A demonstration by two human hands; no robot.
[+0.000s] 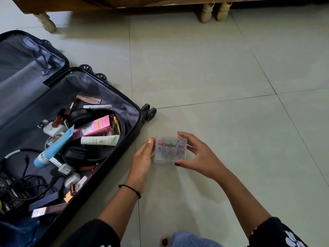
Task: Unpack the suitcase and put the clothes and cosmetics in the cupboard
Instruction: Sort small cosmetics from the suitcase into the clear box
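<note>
The floor [204, 65] is taking up nearly the whole view: big, pale greenish-grey tiles, a bit glossy, with thin dark grout lines [213, 101] running across and meeting off to the right. Along the top edge a piece of dark wooden furniture [74, 4] is sitting on turned, cream-coloured legs. One leg [45, 21] is standing at the left, and a pair of legs [206, 13] is standing side by side further right. Soft light is bouncing off the tiles by the left leg, and the furniture is throwing a faint shadow underneath. Bed or cabinet, no telling.
</note>
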